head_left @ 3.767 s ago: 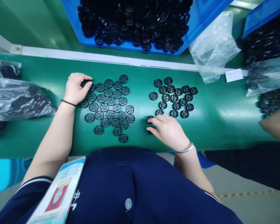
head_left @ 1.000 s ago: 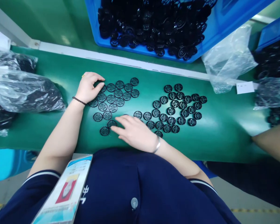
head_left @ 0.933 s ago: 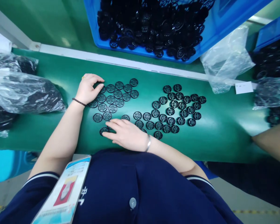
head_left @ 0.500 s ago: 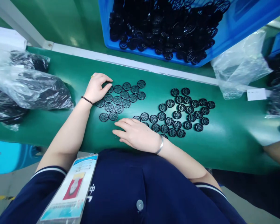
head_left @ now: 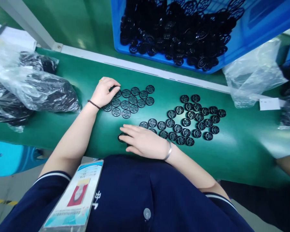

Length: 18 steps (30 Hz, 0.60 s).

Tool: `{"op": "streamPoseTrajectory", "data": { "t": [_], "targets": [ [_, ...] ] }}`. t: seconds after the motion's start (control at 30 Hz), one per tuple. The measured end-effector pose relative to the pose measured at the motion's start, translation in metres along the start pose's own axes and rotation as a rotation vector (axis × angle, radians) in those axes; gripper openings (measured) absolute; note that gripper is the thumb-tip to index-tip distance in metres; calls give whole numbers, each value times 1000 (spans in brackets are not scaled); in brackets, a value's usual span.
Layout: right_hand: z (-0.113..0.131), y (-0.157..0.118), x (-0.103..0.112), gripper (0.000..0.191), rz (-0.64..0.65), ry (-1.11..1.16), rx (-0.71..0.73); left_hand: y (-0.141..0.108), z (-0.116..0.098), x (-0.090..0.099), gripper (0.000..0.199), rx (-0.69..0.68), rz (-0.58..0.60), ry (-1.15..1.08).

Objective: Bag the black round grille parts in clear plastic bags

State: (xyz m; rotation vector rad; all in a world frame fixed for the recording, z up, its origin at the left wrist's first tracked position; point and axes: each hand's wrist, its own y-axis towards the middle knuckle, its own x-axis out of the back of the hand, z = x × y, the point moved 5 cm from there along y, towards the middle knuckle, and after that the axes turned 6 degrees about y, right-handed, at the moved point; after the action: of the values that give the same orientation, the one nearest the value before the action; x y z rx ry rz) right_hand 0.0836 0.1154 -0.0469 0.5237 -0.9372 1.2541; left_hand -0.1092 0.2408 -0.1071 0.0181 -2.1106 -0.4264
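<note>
Black spoked discs, probably light, stiff and slick, best pinched by the rim, lie flat on the green bench: one under the spread fingers of your right hand, more beyond, others by your loosely curled left hand, neither grip tellable, blue crate farthest.

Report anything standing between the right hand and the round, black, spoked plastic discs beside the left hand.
Nothing visible: only flat green tabletop shows between the right hand and the discs beside the left hand. One separate black disc is partly covered by the right hand.
</note>
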Motion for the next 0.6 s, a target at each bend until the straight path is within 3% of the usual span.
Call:
{"op": "streamPoseTrajectory", "data": {
  "t": [0.13, 0.23, 0.4, 0.6],
  "targets": [
    [-25, 7, 13, 51, -176, -96, -218, -1, -2, 4, 46, 23, -15, -13],
    [-33, 7, 9, 55, -148, -152, -298, -3, -3, 7, 52, 39, -32, -15],
    [-25, -13, 13, 36, -68, -132, -268, -3, -3, 7, 58, 29, -34, -21],
    [-56, -17, 31, 53, -238, -205, -502, -4, 0, 10, 66, 75, -49, -33]
  ]
}}
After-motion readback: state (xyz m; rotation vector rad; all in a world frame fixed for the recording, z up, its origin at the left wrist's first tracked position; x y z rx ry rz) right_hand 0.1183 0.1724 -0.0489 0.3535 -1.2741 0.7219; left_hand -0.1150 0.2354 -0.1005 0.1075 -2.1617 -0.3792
